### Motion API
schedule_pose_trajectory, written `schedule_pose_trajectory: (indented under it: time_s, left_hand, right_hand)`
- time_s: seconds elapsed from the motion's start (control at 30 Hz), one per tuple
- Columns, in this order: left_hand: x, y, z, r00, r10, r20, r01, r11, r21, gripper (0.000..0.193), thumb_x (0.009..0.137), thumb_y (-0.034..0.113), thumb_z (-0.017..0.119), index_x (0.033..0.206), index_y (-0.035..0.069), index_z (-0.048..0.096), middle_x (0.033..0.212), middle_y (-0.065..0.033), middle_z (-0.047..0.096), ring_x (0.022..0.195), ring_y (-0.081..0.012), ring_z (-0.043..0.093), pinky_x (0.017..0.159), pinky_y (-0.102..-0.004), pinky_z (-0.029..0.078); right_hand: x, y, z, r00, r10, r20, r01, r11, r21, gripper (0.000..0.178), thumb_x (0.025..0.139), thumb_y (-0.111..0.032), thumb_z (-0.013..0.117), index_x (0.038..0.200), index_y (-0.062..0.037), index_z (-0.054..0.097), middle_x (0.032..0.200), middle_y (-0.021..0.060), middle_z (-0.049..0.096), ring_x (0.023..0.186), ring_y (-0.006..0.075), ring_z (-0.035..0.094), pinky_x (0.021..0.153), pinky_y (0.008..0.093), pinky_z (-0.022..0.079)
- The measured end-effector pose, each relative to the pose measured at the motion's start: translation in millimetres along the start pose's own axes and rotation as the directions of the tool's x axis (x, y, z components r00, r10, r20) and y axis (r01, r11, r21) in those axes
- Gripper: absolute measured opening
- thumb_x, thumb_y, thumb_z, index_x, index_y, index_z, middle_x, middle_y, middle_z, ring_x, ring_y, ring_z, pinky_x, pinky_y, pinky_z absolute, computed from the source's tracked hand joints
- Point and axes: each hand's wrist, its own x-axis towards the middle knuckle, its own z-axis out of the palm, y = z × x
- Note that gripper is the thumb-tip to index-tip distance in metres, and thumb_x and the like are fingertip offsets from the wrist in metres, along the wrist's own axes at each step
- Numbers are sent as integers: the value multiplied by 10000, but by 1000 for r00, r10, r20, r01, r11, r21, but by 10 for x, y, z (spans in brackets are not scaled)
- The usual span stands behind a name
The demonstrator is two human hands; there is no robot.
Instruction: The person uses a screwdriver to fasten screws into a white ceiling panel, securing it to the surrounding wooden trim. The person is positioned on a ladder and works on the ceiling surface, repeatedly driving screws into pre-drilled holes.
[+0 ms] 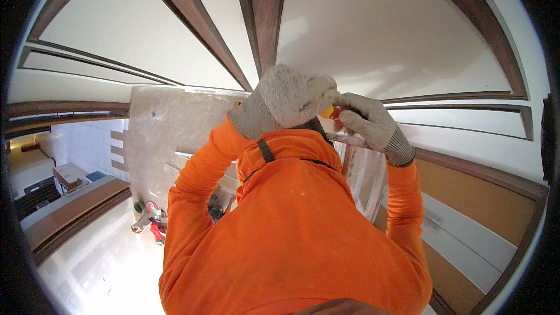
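White ceiling panels (pixel 373 29) framed by dark wooden beams (pixel 265 11) fill the view above a person in an orange long-sleeved top (pixel 291 221). Both hands, in grey knit gloves, meet overhead just below the ceiling. The left hand (pixel 289 96) is clenched over a small yellow-and-red tool (pixel 331 112); the right hand (pixel 373 125) pinches its red end, fingers (pixel 350 118) closed. Mostly hidden between the gloves, the tool looks light, rigid and hard-shelled, best held around its body. Whether it touches the ceiling cannot be told.
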Motion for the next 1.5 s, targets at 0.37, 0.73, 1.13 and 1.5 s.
schedule_pose_trajectory:
  time_s: [0.37,0.73,1.13,1.5]
  left_hand:
    - [917,-839,-112,861,30,-507,132,951,281,551,947,331,655,1455,147,543,1515,-99,503,1386,-308,477,1144,-498,371]
    - [1480,-1170,224,908,154,-389,136,771,623,710,995,462,529,1630,234,307,1694,-87,256,1579,-308,162,1268,-514,57]
    - [1509,-1243,266,919,119,-377,134,803,580,742,967,471,566,1631,257,312,1702,-77,239,1572,-300,174,1266,-507,52]
    - [1480,-1212,269,916,131,-378,128,799,588,735,972,459,556,1634,262,305,1708,-75,224,1581,-293,155,1269,-507,44]
  right_hand:
    - [472,606,-801,877,-232,-420,256,967,2,353,1037,-274,598,1332,-80,595,1050,101,697,904,152,653,835,311,544]
    - [913,389,-962,729,-296,-617,96,937,-337,385,1062,-371,561,1324,-93,607,870,52,695,742,119,679,640,279,548]
    - [1025,387,-990,788,-92,-609,154,987,50,411,1095,-384,480,1259,-56,666,771,36,640,622,96,565,544,264,471]
    - [1084,483,-1036,784,-180,-594,200,979,-34,398,1089,-389,497,1246,-63,661,741,27,606,595,87,534,529,252,453]
